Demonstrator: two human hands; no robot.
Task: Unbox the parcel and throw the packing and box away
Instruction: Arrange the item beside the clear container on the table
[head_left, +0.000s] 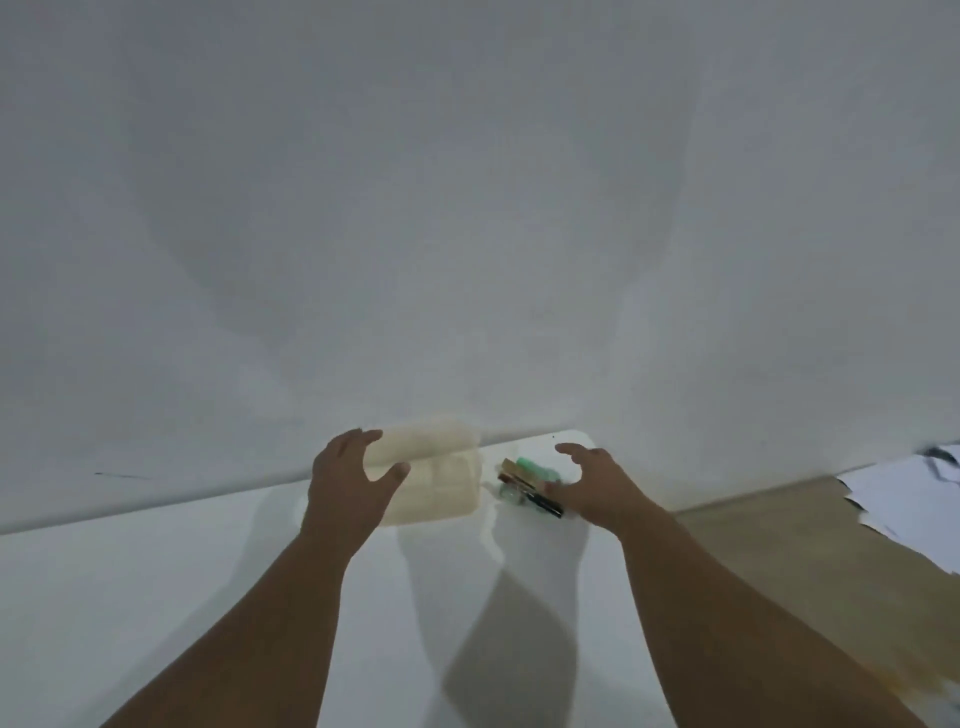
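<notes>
While blurred, box beside left hand, contents unclear.

plain grey wall, white table

Pale cream box lies blurred at the table's far edge.

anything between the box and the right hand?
Head view: a small blurred cluster of items, green and black among them, lies on the table between the box and the right hand.
</notes>
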